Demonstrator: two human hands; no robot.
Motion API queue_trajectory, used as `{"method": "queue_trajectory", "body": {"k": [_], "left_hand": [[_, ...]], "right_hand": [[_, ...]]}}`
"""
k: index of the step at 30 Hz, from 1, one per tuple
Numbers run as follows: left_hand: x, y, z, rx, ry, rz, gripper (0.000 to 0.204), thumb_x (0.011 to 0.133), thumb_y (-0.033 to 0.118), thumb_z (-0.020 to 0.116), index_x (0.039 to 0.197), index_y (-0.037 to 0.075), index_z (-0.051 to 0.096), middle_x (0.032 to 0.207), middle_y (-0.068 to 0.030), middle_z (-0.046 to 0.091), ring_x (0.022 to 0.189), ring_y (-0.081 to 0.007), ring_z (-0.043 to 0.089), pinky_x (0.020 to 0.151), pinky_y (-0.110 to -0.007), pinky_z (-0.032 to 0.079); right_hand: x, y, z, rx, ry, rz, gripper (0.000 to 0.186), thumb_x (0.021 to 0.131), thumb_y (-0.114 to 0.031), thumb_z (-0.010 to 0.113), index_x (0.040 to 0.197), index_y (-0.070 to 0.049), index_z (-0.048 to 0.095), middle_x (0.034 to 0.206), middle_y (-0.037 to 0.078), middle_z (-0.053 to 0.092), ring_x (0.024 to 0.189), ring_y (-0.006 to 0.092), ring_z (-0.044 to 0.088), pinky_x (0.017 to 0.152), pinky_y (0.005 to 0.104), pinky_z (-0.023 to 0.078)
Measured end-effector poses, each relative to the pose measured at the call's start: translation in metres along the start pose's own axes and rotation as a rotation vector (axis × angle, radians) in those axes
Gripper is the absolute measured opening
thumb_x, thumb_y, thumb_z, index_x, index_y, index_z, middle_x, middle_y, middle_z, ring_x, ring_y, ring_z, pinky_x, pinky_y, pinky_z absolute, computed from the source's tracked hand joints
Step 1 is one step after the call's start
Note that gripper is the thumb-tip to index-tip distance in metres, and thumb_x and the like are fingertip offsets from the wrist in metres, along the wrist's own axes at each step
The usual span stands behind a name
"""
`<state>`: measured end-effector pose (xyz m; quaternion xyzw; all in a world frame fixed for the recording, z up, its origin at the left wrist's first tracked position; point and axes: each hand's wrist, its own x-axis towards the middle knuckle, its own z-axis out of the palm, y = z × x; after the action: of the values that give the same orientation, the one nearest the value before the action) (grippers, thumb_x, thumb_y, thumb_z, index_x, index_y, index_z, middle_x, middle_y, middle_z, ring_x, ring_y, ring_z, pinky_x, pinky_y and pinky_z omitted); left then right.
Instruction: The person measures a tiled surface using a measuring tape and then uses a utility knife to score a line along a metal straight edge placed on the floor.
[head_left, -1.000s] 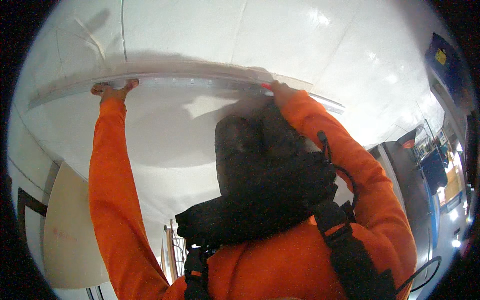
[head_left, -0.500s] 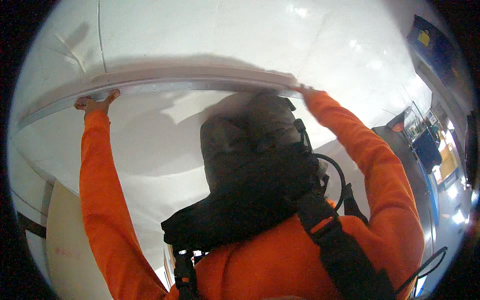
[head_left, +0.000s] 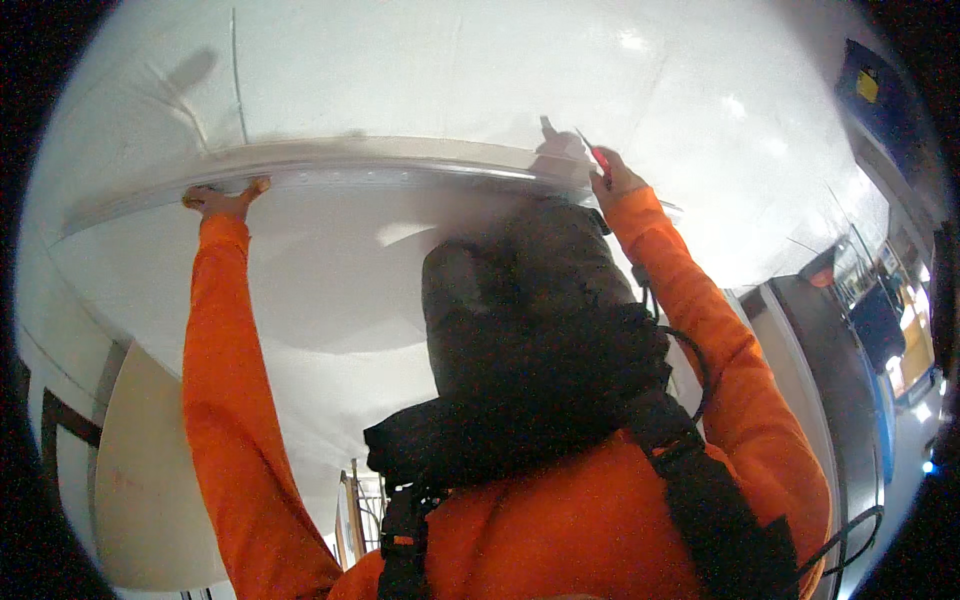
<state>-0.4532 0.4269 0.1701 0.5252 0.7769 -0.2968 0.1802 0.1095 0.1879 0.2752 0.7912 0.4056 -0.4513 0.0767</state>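
Observation:
A long metal straightedge (head_left: 390, 177) lies across a broad white surface (head_left: 350, 80), running left to right in front of me. My left hand (head_left: 225, 203) holds it near its left part, thumb and fingers set wide apart along it. My right hand (head_left: 622, 182) is closed around a slim red tool (head_left: 600, 158) with a thin dark pointed tip, aimed up and left. This hand is by the right part of the straightedge; whether it touches it I cannot tell. The tool's exact kind is too small to make out.
A black bag with straps (head_left: 530, 340) hangs on my chest, hiding the surface below the straightedge's middle. A beige curved panel (head_left: 150, 480) stands at lower left. A dark blue thing with a yellow patch (head_left: 866, 86) is at upper right, cluttered shelving below it.
My right hand has come up off the straightedge's right end and turned, and the red tool now shows clearly in it. My left hand keeps its place on the straightedge. The view has shifted slightly.

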Motion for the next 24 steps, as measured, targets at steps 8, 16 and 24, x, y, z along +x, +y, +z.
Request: {"method": "queue_trajectory", "body": {"k": [8, 16, 24], "left_hand": [[0.001, -0.023, -0.017, -0.054, 0.116, 0.001, 0.14, 0.053, 0.063, 0.081, 0.148, 0.006, -0.004, 0.151, -0.0264, 0.006, 0.142, -0.0365, 0.009, 0.115, -0.045, 0.014], [-0.073, 0.094, -0.048, 0.144, 0.023, 0.846, 0.055, 0.088, 0.033, 0.056, 0.139, 0.019, 0.043, 0.142, -0.0087, 0.044, 0.134, -0.027, 0.036, 0.11, -0.037, 0.032], [-0.135, 0.147, -0.017, 0.271, 0.062, 0.852, 0.048, 0.089, 0.032, 0.053, 0.135, 0.019, 0.048, 0.136, -0.0045, 0.048, 0.126, -0.0257, 0.044, 0.106, -0.036, 0.037]], "right_hand": [[0.027, -0.002, 0.046, -0.085, 0.079, -0.224, 0.046, 0.091, -0.021, 0.053, 0.136, -0.016, 0.042, 0.097, 0.019, 0.062, 0.087, 0.0346, 0.063, 0.073, 0.0395, 0.05], [0.011, 0.038, 0.021, 0.159, 0.391, -0.149, 0.036, 0.082, -0.009, 0.056, 0.118, -0.013, 0.06, 0.102, 0.012, 0.059, 0.083, 0.0285, 0.062, 0.074, 0.0358, 0.051], [0.007, 0.022, 0.035, 0.068, 0.231, -0.255, 0.051, 0.077, 0.003, 0.058, 0.125, -0.012, 0.054, 0.119, 0.015, 0.053, 0.104, 0.0335, 0.058, 0.088, 0.0367, 0.05]]}}
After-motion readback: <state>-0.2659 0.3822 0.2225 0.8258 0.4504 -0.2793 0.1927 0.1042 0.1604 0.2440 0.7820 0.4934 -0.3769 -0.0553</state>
